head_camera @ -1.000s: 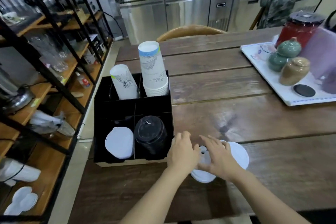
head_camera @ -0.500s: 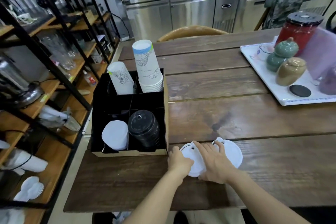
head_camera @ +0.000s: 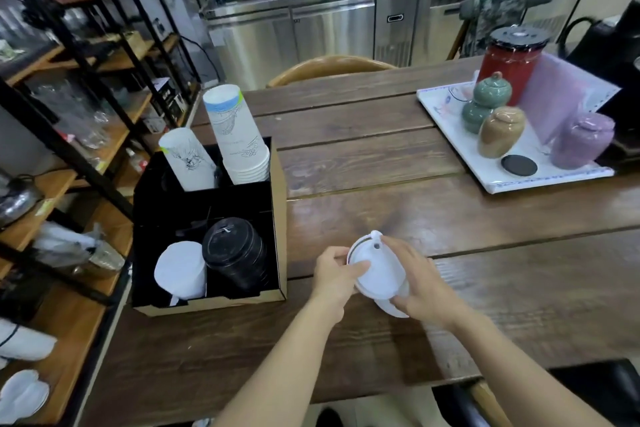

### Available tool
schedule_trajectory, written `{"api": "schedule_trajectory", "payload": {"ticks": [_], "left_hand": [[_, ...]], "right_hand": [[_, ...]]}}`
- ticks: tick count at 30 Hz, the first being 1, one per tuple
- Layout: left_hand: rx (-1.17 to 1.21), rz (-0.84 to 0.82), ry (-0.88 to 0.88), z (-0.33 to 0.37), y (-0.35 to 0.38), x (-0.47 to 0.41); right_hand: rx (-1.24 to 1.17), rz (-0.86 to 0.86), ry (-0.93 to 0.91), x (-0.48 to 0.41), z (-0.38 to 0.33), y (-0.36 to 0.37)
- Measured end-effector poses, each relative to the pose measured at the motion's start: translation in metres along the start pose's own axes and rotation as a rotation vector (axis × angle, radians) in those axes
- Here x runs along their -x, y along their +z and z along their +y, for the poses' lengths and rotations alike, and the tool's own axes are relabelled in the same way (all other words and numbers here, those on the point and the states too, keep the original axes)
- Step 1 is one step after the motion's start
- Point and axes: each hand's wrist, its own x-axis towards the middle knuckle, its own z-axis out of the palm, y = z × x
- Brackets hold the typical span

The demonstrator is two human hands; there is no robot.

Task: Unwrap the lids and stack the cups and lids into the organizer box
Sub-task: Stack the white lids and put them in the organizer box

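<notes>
A small stack of white lids (head_camera: 377,274) is lifted off the wooden table (head_camera: 450,218), tilted, between both hands. My left hand (head_camera: 334,272) grips its left rim; my right hand (head_camera: 417,282) holds its right side from behind. To the left stands the black organizer box (head_camera: 277,218). Its near compartments hold a stack of white lids (head_camera: 180,269) and a stack of black lids (head_camera: 233,253). Its far compartments hold a short stack of white paper cups (head_camera: 187,159) and a taller stack of cups (head_camera: 239,140).
A white tray (head_camera: 491,180) with ceramic jars, a red canister (head_camera: 509,62) and a black coaster sits at the table's far right. Black-framed wooden shelving (head_camera: 69,156) with glassware stands to the left. A wooden chair back (head_camera: 329,66) rises behind the table.
The white lids lay flat on the table under both hands; now they are gathered together and raised, tilted, between the hands. The camera view has shifted back a little.
</notes>
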Motion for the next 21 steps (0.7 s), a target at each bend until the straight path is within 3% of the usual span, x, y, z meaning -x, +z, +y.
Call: {"api": "schedule_trajectory", "payload": {"ticks": [8, 21], "left_hand": [[-0.118, -0.013, -0.034, -0.006, 0.04, -0.002], [-0.256, 0.024, -0.049, -0.03, 0.039, -0.014]], "right_hand": [[-0.08, -0.138, 0.137, 0.016, 0.01, -0.033], [-0.144, -0.264, 0.246, 0.014, 0.021, -0.027]]}}
